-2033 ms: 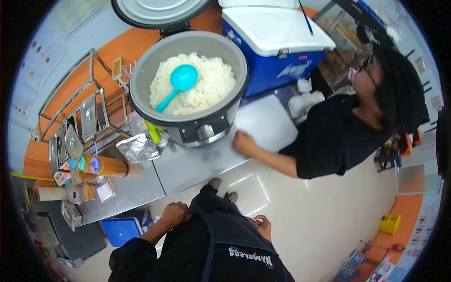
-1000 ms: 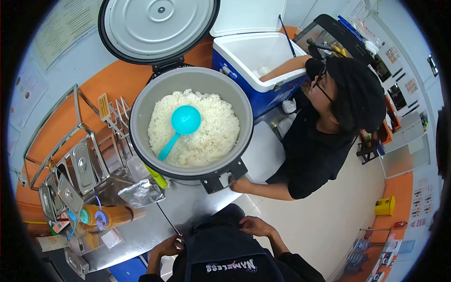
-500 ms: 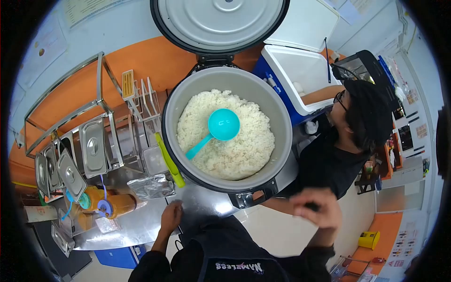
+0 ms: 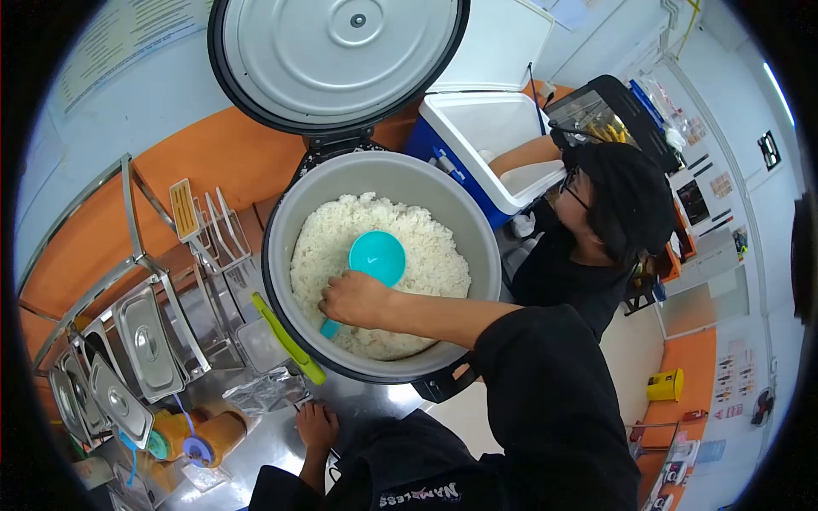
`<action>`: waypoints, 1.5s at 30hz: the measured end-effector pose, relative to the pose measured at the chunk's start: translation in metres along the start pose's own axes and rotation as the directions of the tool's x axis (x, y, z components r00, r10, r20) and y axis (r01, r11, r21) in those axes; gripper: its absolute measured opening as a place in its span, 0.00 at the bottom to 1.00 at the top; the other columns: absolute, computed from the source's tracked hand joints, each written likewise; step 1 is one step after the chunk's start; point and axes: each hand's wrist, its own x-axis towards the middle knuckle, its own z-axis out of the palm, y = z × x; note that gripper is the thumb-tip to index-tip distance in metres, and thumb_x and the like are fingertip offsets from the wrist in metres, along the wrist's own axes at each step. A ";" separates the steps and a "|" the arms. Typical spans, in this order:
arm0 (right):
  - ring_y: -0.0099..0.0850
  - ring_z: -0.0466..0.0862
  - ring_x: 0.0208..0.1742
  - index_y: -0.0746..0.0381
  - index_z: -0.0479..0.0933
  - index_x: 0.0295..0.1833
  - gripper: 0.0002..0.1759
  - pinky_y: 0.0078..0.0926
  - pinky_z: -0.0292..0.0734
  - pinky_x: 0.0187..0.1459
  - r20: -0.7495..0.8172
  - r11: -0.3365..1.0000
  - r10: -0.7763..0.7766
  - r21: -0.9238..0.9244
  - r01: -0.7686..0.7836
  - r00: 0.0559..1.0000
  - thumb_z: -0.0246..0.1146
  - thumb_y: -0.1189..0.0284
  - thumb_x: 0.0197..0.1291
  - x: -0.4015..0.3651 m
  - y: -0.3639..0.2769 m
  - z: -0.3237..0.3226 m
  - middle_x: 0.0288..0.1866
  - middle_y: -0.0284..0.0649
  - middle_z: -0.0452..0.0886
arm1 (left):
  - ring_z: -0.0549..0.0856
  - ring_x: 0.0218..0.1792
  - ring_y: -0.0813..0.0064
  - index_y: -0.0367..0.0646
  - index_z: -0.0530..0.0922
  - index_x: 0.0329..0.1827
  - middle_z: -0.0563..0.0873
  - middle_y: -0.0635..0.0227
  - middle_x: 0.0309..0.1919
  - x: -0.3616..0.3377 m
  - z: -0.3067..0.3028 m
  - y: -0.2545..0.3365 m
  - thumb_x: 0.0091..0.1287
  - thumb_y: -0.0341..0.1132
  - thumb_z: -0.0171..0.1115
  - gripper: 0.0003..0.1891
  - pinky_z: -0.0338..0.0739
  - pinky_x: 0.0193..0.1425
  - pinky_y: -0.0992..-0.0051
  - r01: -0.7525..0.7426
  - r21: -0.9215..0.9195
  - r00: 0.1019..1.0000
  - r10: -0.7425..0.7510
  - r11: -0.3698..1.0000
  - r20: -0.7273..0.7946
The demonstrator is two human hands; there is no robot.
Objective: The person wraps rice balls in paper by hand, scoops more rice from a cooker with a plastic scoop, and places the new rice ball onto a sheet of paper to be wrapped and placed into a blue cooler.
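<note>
A large round rice cooker (image 4: 479, 234) stands open, with white rice (image 4: 439, 264) in its pot. On the rice lies a turquoise scoop (image 4: 377, 258). My right hand (image 4: 354, 300) reaches across the pot and is closed around the scoop's handle, whose end shows below the fingers. Near the steel counter's front edge, my left hand (image 4: 317, 426) rests with its fingers apart, holding nothing, close to a crumpled clear plastic bag (image 4: 266, 392). A bright green utensil (image 4: 288, 338) leans against the cooker's left side.
The cooker's lid (image 4: 341, 60) is raised behind the pot. A co-worker (image 4: 588, 230) at the right has an arm in a white and blue cooler (image 4: 503, 200). At left are steel lidded pans (image 4: 146, 341), a metal rack (image 4: 132, 217) and orange sauce jars (image 4: 223, 434).
My right hand has come from the lower right into the pot and taken hold of the scoop's handle. The view has shifted, and my left hand's fingers are now spread.
</note>
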 end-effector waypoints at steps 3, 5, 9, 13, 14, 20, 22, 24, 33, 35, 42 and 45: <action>0.34 0.83 0.46 0.55 0.82 0.32 0.05 0.32 0.78 0.41 -0.046 1.000 -0.019 0.001 0.019 0.999 0.60 0.70 0.54 -0.012 0.012 -0.001 0.35 0.35 0.84 | 0.78 0.41 0.56 0.44 0.77 0.38 0.78 0.61 0.37 0.001 -0.005 0.002 0.54 0.34 0.61 0.09 0.69 0.44 0.58 -0.007 0.022 0.999 0.006 1.000 0.045; 0.34 0.83 0.46 0.56 0.82 0.32 0.06 0.33 0.79 0.41 -0.094 0.999 -0.032 0.006 0.033 0.995 0.60 0.70 0.55 -0.011 0.013 -0.001 0.36 0.35 0.84 | 0.78 0.41 0.56 0.44 0.77 0.38 0.78 0.61 0.36 0.001 -0.003 0.001 0.54 0.34 0.60 0.09 0.69 0.45 0.58 -0.019 0.043 0.999 0.017 0.999 0.044; 0.34 0.83 0.43 0.57 0.81 0.35 0.06 0.34 0.79 0.39 -0.030 0.995 -0.073 -0.075 0.070 0.997 0.59 0.70 0.55 -0.007 0.009 -0.006 0.38 0.36 0.81 | 0.78 0.42 0.56 0.44 0.78 0.38 0.78 0.60 0.37 -0.002 0.002 -0.003 0.54 0.35 0.60 0.10 0.69 0.46 0.58 -0.031 0.045 0.999 0.030 0.999 0.040; 0.38 0.84 0.44 0.57 0.76 0.48 0.13 0.39 0.80 0.41 -0.048 0.991 0.122 -0.047 -0.124 0.991 0.59 0.72 0.56 -0.019 0.013 -0.056 0.39 0.39 0.81 | 0.78 0.42 0.56 0.44 0.78 0.38 0.78 0.59 0.37 -0.004 0.001 -0.005 0.54 0.36 0.60 0.10 0.70 0.46 0.57 -0.017 0.033 0.999 0.016 0.999 0.032; 0.41 0.84 0.44 0.56 0.72 0.54 0.18 0.41 0.80 0.41 -0.073 0.972 0.220 0.098 -0.213 0.973 0.60 0.74 0.55 -0.027 0.019 -0.070 0.40 0.41 0.82 | 0.78 0.42 0.56 0.44 0.78 0.38 0.78 0.59 0.37 -0.004 0.001 -0.005 0.54 0.36 0.60 0.10 0.70 0.46 0.57 -0.037 0.028 0.999 0.036 0.999 0.025; 0.47 0.85 0.38 0.60 0.71 0.55 0.22 0.41 0.79 0.40 -0.116 0.660 0.635 0.594 -0.460 0.764 0.66 0.68 0.56 -0.095 0.048 -0.121 0.33 0.47 0.83 | 0.77 0.42 0.56 0.44 0.78 0.38 0.78 0.60 0.37 -0.005 -0.002 -0.006 0.53 0.37 0.60 0.11 0.70 0.47 0.57 -0.033 0.007 0.998 0.033 0.999 0.044; 0.45 0.84 0.34 0.63 0.73 0.52 0.21 0.37 0.79 0.39 -0.150 0.619 0.695 0.622 -0.480 0.703 0.68 0.67 0.55 -0.116 0.055 -0.109 0.30 0.47 0.82 | 0.77 0.43 0.56 0.44 0.78 0.37 0.78 0.60 0.37 -0.005 0.001 -0.004 0.53 0.37 0.60 0.10 0.69 0.48 0.57 -0.058 -0.001 0.996 0.058 0.998 0.061; 0.42 0.84 0.29 0.66 0.75 0.48 0.21 0.33 0.79 0.38 -0.182 0.571 0.753 0.659 -0.489 0.633 0.70 0.66 0.54 -0.139 0.054 -0.106 0.27 0.47 0.81 | 0.77 0.42 0.56 0.44 0.77 0.36 0.78 0.60 0.37 -0.006 0.001 -0.005 0.53 0.36 0.59 0.10 0.69 0.47 0.57 -0.069 -0.001 0.998 0.069 0.998 0.016; 0.46 0.85 0.50 0.64 0.79 0.48 0.16 0.42 0.80 0.48 0.378 0.688 0.655 0.059 -0.723 0.654 0.61 0.71 0.54 -0.153 0.030 -0.121 0.46 0.52 0.84 | 0.77 0.40 0.56 0.44 0.77 0.35 0.77 0.60 0.34 -0.004 0.003 -0.002 0.53 0.34 0.59 0.08 0.68 0.44 0.58 -0.084 -0.010 0.996 0.084 0.996 -0.032; 0.43 0.87 0.45 0.62 0.83 0.43 0.11 0.41 0.82 0.44 0.273 0.784 0.609 -0.060 -0.618 0.745 0.58 0.73 0.58 -0.152 0.027 -0.098 0.43 0.48 0.86 | 0.77 0.38 0.56 0.43 0.77 0.35 0.77 0.60 0.33 -0.007 0.001 -0.001 0.52 0.32 0.59 0.08 0.69 0.42 0.58 -0.066 -0.027 0.996 0.064 0.997 -0.058; 0.35 0.89 0.34 0.61 0.79 0.37 0.08 0.33 0.82 0.30 -0.095 0.745 0.565 -0.368 -0.556 0.820 0.56 0.70 0.60 -0.123 0.071 -0.097 0.31 0.42 0.87 | 0.84 0.39 0.55 0.41 0.80 0.37 0.81 0.58 0.38 0.015 -0.080 0.083 0.55 0.26 0.65 0.07 0.79 0.44 0.60 -0.200 -0.555 0.972 0.093 0.808 -0.215; 0.35 0.89 0.34 0.62 0.80 0.38 0.08 0.34 0.83 0.32 -0.158 0.699 0.650 -0.258 -0.667 0.743 0.56 0.70 0.62 -0.088 0.095 -0.088 0.33 0.42 0.87 | 0.77 0.55 0.49 0.36 0.72 0.56 0.75 0.48 0.54 0.047 -0.116 0.132 0.51 0.30 0.73 0.28 0.73 0.60 0.58 -0.327 -0.406 0.914 0.176 0.853 -0.366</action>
